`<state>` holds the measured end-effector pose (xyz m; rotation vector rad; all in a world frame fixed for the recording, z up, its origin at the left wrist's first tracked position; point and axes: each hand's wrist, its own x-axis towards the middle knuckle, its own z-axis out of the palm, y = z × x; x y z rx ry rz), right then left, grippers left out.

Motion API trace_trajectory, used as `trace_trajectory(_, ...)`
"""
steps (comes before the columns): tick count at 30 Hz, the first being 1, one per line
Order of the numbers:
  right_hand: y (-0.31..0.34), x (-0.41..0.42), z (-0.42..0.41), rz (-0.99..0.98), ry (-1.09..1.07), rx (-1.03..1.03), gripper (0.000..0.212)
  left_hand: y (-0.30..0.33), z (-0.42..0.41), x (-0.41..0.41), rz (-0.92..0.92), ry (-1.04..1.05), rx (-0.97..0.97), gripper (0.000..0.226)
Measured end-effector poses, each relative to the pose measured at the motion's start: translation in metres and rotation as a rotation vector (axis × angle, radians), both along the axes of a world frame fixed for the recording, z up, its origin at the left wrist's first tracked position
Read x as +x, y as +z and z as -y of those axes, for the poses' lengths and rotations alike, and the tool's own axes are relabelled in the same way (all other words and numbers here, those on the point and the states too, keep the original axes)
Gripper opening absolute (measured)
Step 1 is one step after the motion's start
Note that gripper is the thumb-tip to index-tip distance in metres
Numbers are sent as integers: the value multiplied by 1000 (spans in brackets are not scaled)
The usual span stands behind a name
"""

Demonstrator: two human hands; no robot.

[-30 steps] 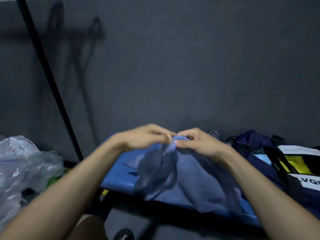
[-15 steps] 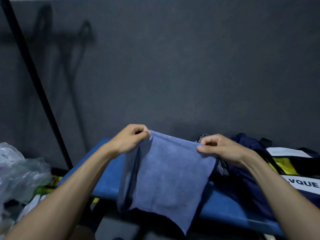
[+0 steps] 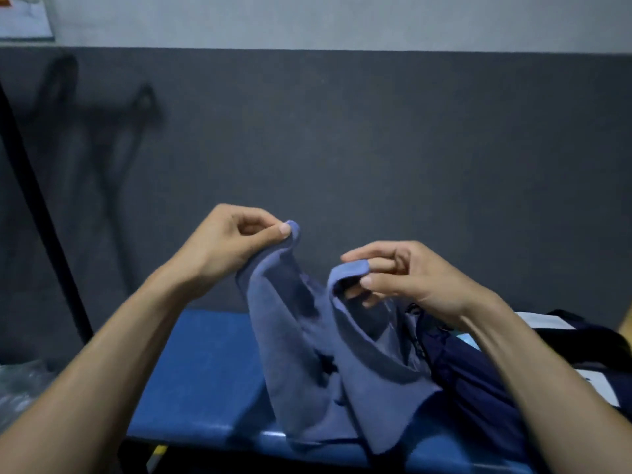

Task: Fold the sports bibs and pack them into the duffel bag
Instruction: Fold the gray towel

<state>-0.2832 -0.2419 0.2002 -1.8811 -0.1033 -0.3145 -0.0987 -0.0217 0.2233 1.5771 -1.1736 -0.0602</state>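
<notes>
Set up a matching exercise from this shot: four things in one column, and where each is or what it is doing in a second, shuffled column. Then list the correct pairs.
Column one:
1. left hand
2. right hand
3. duffel bag
4. blue bench

Column two:
A. lies on the bench at the right, dark navy
B. pinches the higher corner of the blue bib
C. sits under the hanging bib
D. holds the lower corner of the bib, fingers curled around its edge

Pairs: 1-B, 2-D, 3-A, 4-C
</notes>
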Motion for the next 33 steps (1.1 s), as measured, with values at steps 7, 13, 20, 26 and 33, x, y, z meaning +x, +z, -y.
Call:
trace_trajectory(7,18,27,-29,279,-255,-425,13,9,26,-28,-42,-100,9,20)
trace_trajectory(13,20,27,-37,363,-323,-218,12,7,24,-39,-142,-185,-57,18)
trace_trajectory(20,30,22,-50,302,-243,-81,16,6,11,-41,-88,-231,-30,22)
trace_trajectory(26,40,28,-49,291,-320,-106,20,0,-1,-34,-26,-251,17,23)
trace_trajectory(33,43,44,-50,374,-436,-302,20,-27,5,-36,45,-25,76,16)
